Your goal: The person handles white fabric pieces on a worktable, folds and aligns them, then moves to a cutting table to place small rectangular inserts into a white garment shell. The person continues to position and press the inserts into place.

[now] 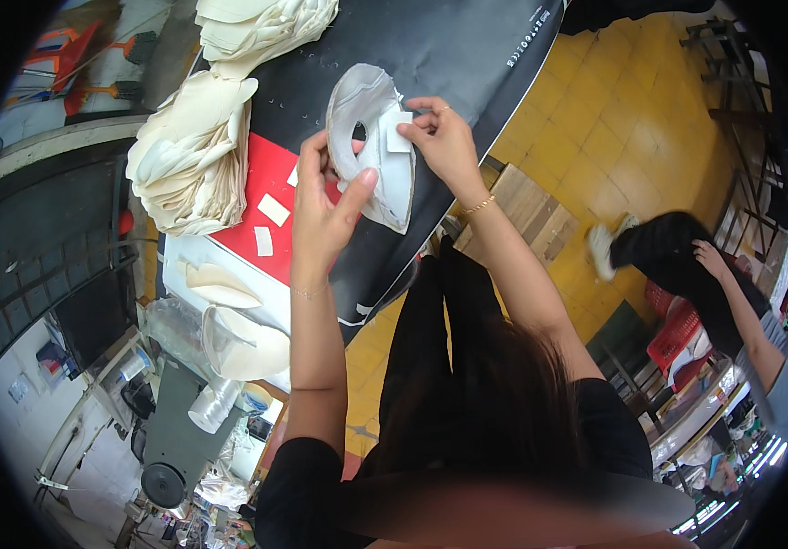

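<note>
A white paper mask [389,194] with a dark eye hole is held up over the black-covered table [279,110]. My left hand [325,220] grips its left side, thumb on the face and fingers partly hidden behind. At the mask's right edge, my right hand [449,146] pinches a small white paper piece [398,132] between thumb and fingers, and the piece lies against the mask's surface. Near my left wrist, two similar paper pieces, one a white rectangle [273,209], rest on a red patch [270,165] of the table cover. A third shows partly behind my left hand.
Thick stacks of cream mask shapes [191,151] stand along the table's left side. Loose cream shells [247,343] and clear plastic [174,325] lie nearer me. A wooden stool [526,215] stands on the yellow tiled floor. Another person [686,256] is at the right, beside a red basket [675,337].
</note>
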A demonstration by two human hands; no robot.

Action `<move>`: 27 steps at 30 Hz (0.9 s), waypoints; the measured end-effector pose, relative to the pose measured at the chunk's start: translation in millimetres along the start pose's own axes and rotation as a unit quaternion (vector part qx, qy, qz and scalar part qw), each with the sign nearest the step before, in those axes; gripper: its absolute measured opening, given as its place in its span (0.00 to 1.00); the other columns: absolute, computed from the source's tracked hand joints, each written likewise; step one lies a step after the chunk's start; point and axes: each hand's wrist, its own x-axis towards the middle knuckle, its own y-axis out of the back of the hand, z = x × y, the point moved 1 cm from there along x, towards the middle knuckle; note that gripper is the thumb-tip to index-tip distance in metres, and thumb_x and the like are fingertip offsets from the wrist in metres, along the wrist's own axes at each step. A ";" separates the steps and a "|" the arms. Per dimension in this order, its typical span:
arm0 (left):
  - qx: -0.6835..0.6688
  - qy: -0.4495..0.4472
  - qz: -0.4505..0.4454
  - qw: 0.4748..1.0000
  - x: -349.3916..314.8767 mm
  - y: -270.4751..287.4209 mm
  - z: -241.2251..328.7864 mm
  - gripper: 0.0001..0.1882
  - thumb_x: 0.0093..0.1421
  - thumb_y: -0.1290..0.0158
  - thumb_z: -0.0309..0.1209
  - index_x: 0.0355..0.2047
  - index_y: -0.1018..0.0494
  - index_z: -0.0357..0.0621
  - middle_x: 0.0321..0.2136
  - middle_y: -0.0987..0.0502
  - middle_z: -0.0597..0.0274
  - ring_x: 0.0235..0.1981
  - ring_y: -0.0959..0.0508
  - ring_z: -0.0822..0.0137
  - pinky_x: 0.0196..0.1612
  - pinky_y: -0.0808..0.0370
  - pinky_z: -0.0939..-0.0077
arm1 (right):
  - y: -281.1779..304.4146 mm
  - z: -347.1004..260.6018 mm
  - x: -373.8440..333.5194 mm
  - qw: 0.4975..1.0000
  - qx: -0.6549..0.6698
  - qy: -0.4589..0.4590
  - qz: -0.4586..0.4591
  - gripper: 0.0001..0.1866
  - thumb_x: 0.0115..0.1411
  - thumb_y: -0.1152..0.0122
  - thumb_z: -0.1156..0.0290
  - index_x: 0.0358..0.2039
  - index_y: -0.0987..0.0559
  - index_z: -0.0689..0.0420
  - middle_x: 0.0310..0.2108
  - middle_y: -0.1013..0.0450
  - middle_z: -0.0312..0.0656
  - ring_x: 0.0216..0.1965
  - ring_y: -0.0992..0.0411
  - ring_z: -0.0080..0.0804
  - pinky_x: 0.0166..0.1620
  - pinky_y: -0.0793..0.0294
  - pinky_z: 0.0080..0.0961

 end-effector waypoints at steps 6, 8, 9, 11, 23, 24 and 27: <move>-0.001 -0.009 -0.008 1.000 -12.5 7.3 -9.1 0.40 0.51 0.32 0.43 0.59 0.37 0.37 0.51 0.28 0.54 0.52 0.30 0.62 0.59 0.36 0.65 | -23.5 -0.8 10.2 0.996 -0.083 0.027 0.019 0.16 0.54 0.31 0.69 0.43 0.21 0.60 0.27 0.21 0.38 0.29 0.25 0.24 0.36 0.26 0.23; -0.014 -0.003 -0.013 1.000 -13.6 6.1 -10.7 0.41 0.51 0.32 0.43 0.59 0.37 0.37 0.52 0.28 0.53 0.54 0.30 0.62 0.60 0.36 0.65 | -24.3 -1.2 10.5 0.997 -0.075 -0.004 0.013 0.14 0.55 0.31 0.68 0.39 0.19 0.60 0.26 0.21 0.38 0.28 0.25 0.24 0.35 0.26 0.23; -0.023 -0.001 -0.010 1.000 -13.4 5.6 -11.3 0.41 0.51 0.32 0.43 0.59 0.38 0.37 0.52 0.28 0.53 0.54 0.30 0.62 0.60 0.36 0.65 | -23.2 -1.0 11.1 0.998 -0.058 -0.027 0.011 0.13 0.55 0.31 0.67 0.37 0.18 0.60 0.27 0.21 0.38 0.29 0.25 0.25 0.35 0.26 0.23; -0.039 0.001 -0.007 0.999 -12.9 4.5 -12.6 0.42 0.51 0.32 0.43 0.60 0.38 0.37 0.52 0.28 0.53 0.54 0.30 0.62 0.60 0.36 0.65 | -18.5 0.5 11.9 0.999 -0.009 -0.053 0.009 0.12 0.55 0.31 0.65 0.34 0.17 0.61 0.29 0.21 0.40 0.30 0.25 0.26 0.36 0.26 0.24; -0.089 -0.038 0.015 0.995 -5.3 -6.8 -19.2 0.45 0.52 0.32 0.43 0.62 0.43 0.35 0.55 0.29 0.49 0.53 0.29 0.63 0.55 0.33 0.70 | -28.1 11.1 23.5 0.972 -0.217 0.065 0.067 0.13 0.54 0.32 0.59 0.30 0.14 0.56 0.41 0.26 0.40 0.44 0.30 0.37 0.47 0.38 0.36; -0.090 -0.038 0.015 0.995 -3.6 -6.9 -18.9 0.45 0.52 0.32 0.43 0.62 0.43 0.35 0.55 0.29 0.48 0.54 0.29 0.63 0.56 0.33 0.69 | -30.3 11.6 23.7 0.972 -0.217 0.056 0.067 0.13 0.54 0.31 0.59 0.29 0.14 0.55 0.41 0.26 0.39 0.45 0.31 0.37 0.48 0.40 0.36; -0.097 -0.037 0.016 0.994 0.5 -6.7 -17.0 0.46 0.53 0.32 0.43 0.63 0.44 0.36 0.55 0.29 0.46 0.56 0.29 0.61 0.58 0.33 0.67 | -34.7 12.4 25.1 0.971 -0.219 0.058 0.078 0.12 0.53 0.31 0.59 0.29 0.14 0.54 0.41 0.26 0.38 0.47 0.33 0.37 0.49 0.43 0.37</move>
